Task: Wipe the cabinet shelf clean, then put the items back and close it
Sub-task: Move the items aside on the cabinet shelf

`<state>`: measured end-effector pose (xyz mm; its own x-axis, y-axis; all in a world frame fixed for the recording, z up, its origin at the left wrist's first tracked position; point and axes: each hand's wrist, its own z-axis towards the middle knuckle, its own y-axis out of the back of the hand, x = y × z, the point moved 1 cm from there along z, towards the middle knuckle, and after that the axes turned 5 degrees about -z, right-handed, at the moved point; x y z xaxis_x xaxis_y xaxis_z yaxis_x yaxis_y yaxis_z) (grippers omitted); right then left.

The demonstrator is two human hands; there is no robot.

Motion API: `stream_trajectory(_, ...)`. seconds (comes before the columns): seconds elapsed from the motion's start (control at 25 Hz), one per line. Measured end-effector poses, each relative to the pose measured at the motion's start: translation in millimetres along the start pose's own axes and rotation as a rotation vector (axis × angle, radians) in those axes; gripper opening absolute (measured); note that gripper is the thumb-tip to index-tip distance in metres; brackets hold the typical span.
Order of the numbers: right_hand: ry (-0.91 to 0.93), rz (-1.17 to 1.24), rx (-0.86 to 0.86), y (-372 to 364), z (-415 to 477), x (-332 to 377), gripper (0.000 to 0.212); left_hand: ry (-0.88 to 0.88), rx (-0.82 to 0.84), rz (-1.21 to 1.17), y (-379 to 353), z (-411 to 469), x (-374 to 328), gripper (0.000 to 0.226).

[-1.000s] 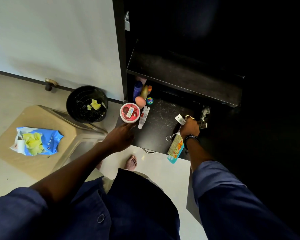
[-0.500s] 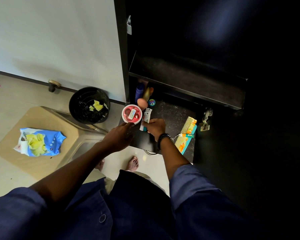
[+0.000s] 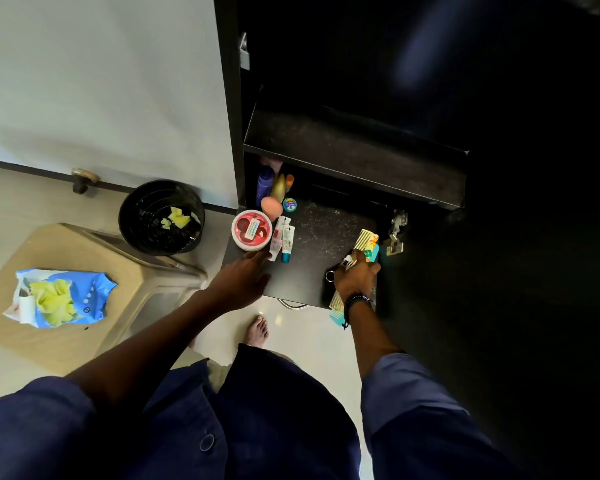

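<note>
The person leans over the open cabinet with both arms stretched down to the low shelf [image 3: 309, 275]. The left hand [image 3: 243, 282] lies flat, grip spread and fingers straight, its tips at the shelf's front left edge, against the near rim of the tub [image 3: 252, 230] and the foot of a tube [image 3: 277, 239]. The right hand [image 3: 355, 278], with a bead bracelet [image 3: 355, 301] at the wrist, sits near the front right edge, grip curled down over the middle of the comb [image 3: 368, 240], which runs front to back and overhangs the front edge. A key ring [image 3: 329, 276] and a white tag [image 3: 349, 262] poke out by the thumb. I cannot tell whether they are in the grip too.

A second tube [image 3: 287, 241] lies touching the first. Behind them, in the back left corner, stand a purple bottle [image 3: 264, 185], a gold bottle [image 3: 278, 187] and an orange one [image 3: 289, 181], with a pink sponge [image 3: 271, 207] and a small tin [image 3: 289, 204] in front. The middle of the shelf is bare and flecked with pale specks. An upper shelf [image 3: 354, 157] overhangs the back, and a hinge [image 3: 395, 233] sits by the right edge.

On the floor to the left are a black bin [image 3: 136, 216] holding yellow scraps and a beige stool [image 3: 94, 341] carrying a blue wipes pack [image 3: 94, 296].

The tub's lid bears a white and blue label. Its print and that on the tubes are too small to read.
</note>
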<state>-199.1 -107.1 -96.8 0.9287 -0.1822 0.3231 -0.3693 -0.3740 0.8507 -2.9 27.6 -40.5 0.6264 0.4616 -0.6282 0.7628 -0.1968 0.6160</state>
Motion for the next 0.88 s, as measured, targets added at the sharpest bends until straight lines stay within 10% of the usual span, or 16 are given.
stream_trajectory(0.44,0.160,-0.128,0.063,-7,19,31,0.028,0.034,-0.028,-0.007,3,-18,13,0.053)
stream_trajectory(0.88,0.069,0.756,0.225,-26,0,108,0.010,0.102,-0.051,-0.020,6,-21,19,0.051)
